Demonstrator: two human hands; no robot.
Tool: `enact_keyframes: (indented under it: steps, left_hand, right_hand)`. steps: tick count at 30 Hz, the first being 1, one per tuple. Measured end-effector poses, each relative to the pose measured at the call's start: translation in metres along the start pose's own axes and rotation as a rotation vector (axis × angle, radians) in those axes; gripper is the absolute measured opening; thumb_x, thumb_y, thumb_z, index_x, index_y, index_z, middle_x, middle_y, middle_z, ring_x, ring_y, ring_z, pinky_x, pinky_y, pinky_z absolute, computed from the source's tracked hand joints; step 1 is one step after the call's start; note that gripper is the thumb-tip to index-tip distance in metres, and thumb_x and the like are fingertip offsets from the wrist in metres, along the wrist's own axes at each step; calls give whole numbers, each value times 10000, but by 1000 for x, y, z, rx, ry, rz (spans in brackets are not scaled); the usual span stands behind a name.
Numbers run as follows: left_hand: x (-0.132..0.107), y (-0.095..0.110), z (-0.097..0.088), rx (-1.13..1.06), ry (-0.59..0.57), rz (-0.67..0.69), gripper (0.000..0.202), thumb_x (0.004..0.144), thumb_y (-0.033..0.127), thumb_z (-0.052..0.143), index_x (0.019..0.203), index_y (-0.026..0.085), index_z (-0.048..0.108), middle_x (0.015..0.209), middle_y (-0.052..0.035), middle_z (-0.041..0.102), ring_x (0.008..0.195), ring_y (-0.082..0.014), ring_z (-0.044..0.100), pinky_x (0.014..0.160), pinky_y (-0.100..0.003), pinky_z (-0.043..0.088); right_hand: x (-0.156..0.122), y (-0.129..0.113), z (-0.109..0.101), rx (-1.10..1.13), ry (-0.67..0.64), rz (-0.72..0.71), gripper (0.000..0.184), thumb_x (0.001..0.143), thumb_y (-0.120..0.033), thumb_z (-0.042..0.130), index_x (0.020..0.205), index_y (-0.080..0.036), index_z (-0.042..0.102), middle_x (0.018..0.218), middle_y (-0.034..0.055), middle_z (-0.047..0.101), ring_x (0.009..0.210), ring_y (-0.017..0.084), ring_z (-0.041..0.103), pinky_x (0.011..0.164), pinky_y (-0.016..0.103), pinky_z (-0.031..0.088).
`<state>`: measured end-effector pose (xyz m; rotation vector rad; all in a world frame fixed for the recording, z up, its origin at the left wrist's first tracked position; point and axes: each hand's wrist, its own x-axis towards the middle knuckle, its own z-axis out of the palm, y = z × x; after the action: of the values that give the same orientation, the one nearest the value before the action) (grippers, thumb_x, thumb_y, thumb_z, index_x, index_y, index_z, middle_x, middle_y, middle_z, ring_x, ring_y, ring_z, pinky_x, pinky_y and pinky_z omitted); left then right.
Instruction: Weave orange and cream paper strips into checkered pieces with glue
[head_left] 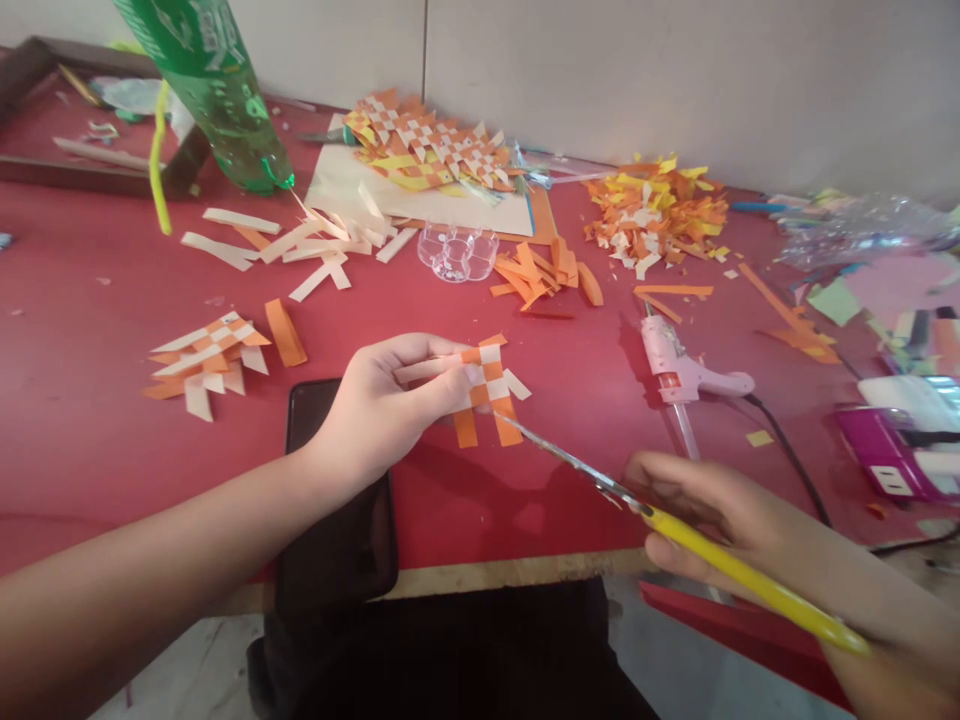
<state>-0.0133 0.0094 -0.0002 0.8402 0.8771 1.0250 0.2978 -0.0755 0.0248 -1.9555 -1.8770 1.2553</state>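
Note:
My left hand (401, 385) pinches a small woven piece of orange and white paper strips (486, 380) between thumb and fingers, above the red table. Strip ends stick out from its sides and lower edge. My right hand (709, 510) is closed round a pair of scissors (592, 470) with a yellow handle. The blade tips reach the lower edge of the woven paper, beside an orange strip end. Whether the blades touch the paper I cannot tell. Part of the scissor handle is hidden by my fingers. Under my left wrist lies a black phone (337, 540).
A pink glue gun (667, 365) with a cord lies at right. Loose white strips (330, 240), orange strips (544, 275) and paper scraps (660, 215) lie further back. Woven pieces (210, 360) rest at left. A green bottle (225, 110) stands behind.

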Motion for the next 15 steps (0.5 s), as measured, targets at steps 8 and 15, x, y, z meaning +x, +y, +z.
enact_keyframes:
  steps: [8,15]
  left_hand:
    - [0,0,1,8,22,-7,120,779,263,809,816,186,724,825,3,793,859,-186,769,737,-182,605]
    - [0,-1,0,7,15,-4,129,779,269,808,832,183,728,855,-5,794,867,-192,766,782,-222,610]
  right_hand:
    - [2,4,0,-22,-100,4,259,714,-429,770,884,-272,654,747,-18,647,639,155,608,497,206,508]
    - [8,-12,0,15,-150,1,225,686,-413,765,771,-258,627,664,-20,567,571,139,530,441,196,467]
